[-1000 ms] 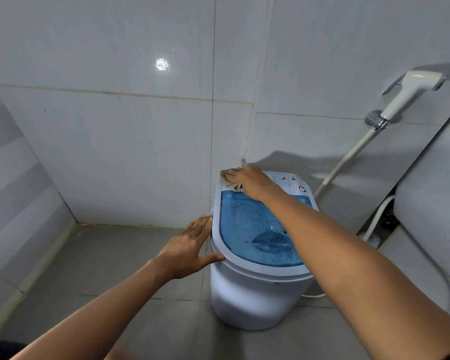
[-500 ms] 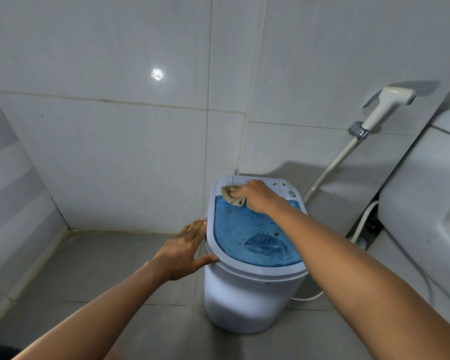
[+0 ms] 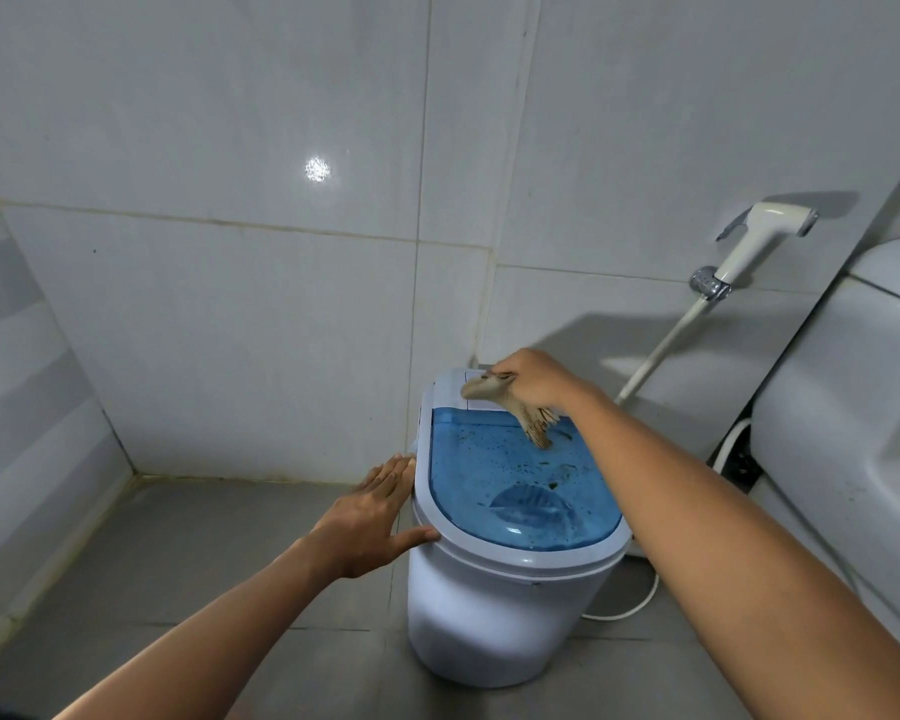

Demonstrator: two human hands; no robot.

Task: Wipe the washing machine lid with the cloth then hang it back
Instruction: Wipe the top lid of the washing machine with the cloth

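Observation:
A small white washing machine (image 3: 489, 615) stands on the grey floor in the corner. Its lid (image 3: 494, 475) is translucent blue with a white rim and shows dark specks. My right hand (image 3: 533, 381) grips a beige cloth (image 3: 489, 389) at the lid's far end, over the white control panel. A frayed end of the cloth hangs down onto the blue part. My left hand (image 3: 372, 517) lies flat against the machine's left rim, fingers spread, thumb on the front edge.
A white bidet sprayer (image 3: 749, 241) hangs on the tiled wall at right, its hose running down behind the machine. A white toilet tank (image 3: 842, 423) fills the right edge. A white cable (image 3: 630, 605) lies on the floor by the machine.
My right hand has lifted slightly and bunched the cloth, so a frayed end now dangles onto the blue lid. The left hand stays on the rim. The view has tilted up.

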